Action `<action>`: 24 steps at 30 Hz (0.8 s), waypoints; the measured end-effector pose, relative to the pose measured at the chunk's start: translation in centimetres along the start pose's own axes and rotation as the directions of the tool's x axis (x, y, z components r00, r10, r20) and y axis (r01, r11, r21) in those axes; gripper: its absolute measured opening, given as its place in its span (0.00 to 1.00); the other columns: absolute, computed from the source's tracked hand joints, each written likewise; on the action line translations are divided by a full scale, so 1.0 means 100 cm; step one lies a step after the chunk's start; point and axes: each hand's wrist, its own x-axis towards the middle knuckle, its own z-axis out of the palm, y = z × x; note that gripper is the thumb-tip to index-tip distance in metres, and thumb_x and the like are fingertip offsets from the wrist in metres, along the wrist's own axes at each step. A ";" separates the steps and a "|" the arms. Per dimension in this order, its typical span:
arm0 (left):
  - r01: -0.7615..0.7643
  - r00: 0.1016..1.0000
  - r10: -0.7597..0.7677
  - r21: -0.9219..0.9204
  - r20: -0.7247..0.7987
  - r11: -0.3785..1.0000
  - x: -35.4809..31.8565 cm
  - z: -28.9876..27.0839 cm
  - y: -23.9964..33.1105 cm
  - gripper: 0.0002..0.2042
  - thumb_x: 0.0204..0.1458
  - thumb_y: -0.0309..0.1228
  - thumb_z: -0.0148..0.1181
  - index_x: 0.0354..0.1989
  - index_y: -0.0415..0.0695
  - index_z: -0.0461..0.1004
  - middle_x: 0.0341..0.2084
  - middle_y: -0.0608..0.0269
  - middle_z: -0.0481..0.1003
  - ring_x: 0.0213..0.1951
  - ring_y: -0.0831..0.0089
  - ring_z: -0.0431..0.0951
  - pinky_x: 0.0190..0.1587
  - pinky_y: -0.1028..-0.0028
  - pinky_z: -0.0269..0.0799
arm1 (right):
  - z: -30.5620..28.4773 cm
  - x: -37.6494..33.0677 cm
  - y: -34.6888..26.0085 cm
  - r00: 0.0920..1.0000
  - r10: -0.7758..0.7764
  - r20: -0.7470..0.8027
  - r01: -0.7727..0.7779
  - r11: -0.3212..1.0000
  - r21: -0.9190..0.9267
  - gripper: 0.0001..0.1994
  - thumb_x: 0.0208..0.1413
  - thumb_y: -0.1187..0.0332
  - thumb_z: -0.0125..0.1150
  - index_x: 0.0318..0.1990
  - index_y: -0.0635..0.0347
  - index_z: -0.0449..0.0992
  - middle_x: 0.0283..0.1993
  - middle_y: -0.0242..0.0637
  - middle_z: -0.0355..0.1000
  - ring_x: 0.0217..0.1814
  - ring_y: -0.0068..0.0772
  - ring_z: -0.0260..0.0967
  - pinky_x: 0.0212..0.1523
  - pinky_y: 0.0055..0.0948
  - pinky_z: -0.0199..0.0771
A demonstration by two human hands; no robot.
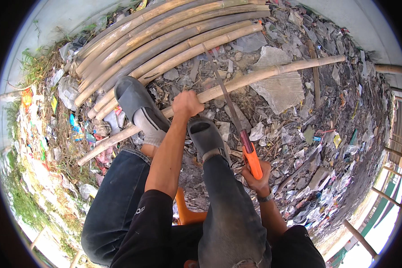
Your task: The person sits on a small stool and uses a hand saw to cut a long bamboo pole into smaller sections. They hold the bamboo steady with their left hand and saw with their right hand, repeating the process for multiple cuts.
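Note:
A single bamboo pole runs slantwise across the ground in front of me, from lower left to upper right. My left hand is closed round it between my two grey clogs. The left clog rests over the pole. In my right hand is the orange handle of a hand saw. The saw's narrow, rusty blade points away from me and lies across the pole, just right of my left hand. Whether its teeth have entered the bamboo is too small to tell.
Several bamboo poles lie side by side at the upper left. A flat, ridged broken slab lies under the pole's right part. Plastic scraps and rubble cover the ground. Pale walls stand at the far edges, and an orange plastic seat is below me.

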 end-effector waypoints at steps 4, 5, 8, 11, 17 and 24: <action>-0.008 1.000 0.008 0.005 0.010 1.000 0.000 0.001 -0.001 0.21 0.41 0.40 0.64 0.41 0.39 0.86 0.39 0.39 0.84 0.45 0.44 0.85 0.53 0.55 0.81 | 0.016 -0.010 0.000 0.995 0.103 0.011 -0.104 0.993 0.054 0.10 0.49 0.74 0.69 0.21 0.60 0.73 0.16 0.28 0.70 0.16 0.19 0.67 0.21 0.25 0.66; -0.012 1.000 0.012 0.004 0.000 1.000 -0.001 0.000 -0.002 0.21 0.41 0.40 0.64 0.40 0.38 0.86 0.39 0.39 0.84 0.44 0.44 0.85 0.52 0.55 0.81 | 0.015 -0.018 0.000 0.993 0.112 0.021 -0.113 0.992 0.056 0.10 0.49 0.74 0.69 0.21 0.60 0.73 0.16 0.28 0.70 0.16 0.20 0.67 0.21 0.26 0.66; -0.032 0.999 0.032 -0.011 -0.025 0.999 -0.001 0.002 -0.008 0.20 0.41 0.40 0.64 0.40 0.39 0.86 0.38 0.38 0.84 0.43 0.44 0.85 0.51 0.54 0.81 | -0.016 -0.073 -0.012 0.988 0.140 0.066 -0.139 0.990 -0.026 0.11 0.48 0.74 0.68 0.20 0.59 0.72 0.15 0.28 0.70 0.15 0.22 0.69 0.20 0.27 0.67; -0.008 0.997 0.009 0.004 -0.070 1.000 -0.004 0.004 -0.009 0.19 0.43 0.40 0.63 0.40 0.41 0.87 0.38 0.39 0.84 0.44 0.44 0.85 0.51 0.53 0.81 | -0.029 -0.085 -0.009 0.992 0.095 0.083 -0.089 0.994 -0.070 0.11 0.48 0.74 0.68 0.19 0.60 0.72 0.15 0.29 0.70 0.15 0.21 0.68 0.20 0.27 0.67; -0.007 0.999 0.007 0.002 -0.039 1.000 -0.004 0.007 0.004 0.18 0.45 0.39 0.61 0.42 0.44 0.86 0.38 0.41 0.84 0.43 0.44 0.85 0.50 0.53 0.82 | 0.035 0.045 0.010 0.997 0.080 -0.020 -0.079 0.995 0.054 0.12 0.48 0.72 0.69 0.19 0.63 0.71 0.16 0.32 0.67 0.16 0.17 0.63 0.20 0.27 0.64; 0.012 0.999 -0.010 0.039 -0.052 0.999 -0.003 0.009 -0.004 0.18 0.45 0.38 0.60 0.42 0.45 0.86 0.38 0.40 0.84 0.43 0.44 0.85 0.49 0.53 0.82 | -0.019 -0.088 0.000 0.995 0.090 0.044 -0.086 0.993 -0.079 0.05 0.45 0.75 0.70 0.24 0.62 0.77 0.16 0.35 0.69 0.15 0.23 0.66 0.21 0.27 0.66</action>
